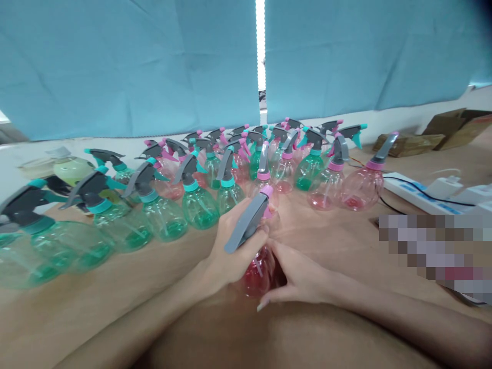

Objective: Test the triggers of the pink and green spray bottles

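A pink spray bottle with a grey and pink trigger head stands near the front of the table, between my hands. My left hand is closed around its neck, just under the grey sprayer top. Against the right side of the clear pink body, my right hand curves with its thumb toward me and its fingers behind. Some of those fingers are hidden by the bottle. Directly beyond stands another pink spray bottle, partly covered by the one in my grip.
Green spray bottles line the left, with more green and pink ones behind. Two pink bottles stand at right. A white power strip with cables, a blurred-out flat object and cardboard boxes are farther right. Blue sheeting hangs behind.
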A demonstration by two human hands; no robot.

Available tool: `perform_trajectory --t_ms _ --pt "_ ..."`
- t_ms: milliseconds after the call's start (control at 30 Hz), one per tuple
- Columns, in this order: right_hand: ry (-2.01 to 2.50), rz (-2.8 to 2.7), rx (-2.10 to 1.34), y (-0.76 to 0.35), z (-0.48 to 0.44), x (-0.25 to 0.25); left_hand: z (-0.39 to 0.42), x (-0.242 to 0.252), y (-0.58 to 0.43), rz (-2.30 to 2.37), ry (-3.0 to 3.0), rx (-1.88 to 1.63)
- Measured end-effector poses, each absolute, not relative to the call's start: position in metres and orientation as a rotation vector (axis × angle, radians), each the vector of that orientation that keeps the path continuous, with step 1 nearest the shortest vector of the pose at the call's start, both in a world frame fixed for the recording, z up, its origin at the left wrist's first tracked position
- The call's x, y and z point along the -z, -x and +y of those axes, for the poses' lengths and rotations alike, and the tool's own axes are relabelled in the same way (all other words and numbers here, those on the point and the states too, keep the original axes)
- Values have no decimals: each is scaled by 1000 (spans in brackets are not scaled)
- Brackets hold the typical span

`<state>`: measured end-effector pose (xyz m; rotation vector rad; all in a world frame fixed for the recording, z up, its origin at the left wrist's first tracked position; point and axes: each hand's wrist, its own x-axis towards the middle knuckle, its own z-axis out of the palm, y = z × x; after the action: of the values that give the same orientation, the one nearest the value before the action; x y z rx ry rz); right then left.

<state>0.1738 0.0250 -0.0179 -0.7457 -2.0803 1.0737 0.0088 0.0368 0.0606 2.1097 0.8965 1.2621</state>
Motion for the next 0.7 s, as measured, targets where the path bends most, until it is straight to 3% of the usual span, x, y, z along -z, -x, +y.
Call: perform_trajectory --t_ms 700 --pt "727 -2109 -1068 -175 26 15 36 -59 -11 900 -2146 -1321"
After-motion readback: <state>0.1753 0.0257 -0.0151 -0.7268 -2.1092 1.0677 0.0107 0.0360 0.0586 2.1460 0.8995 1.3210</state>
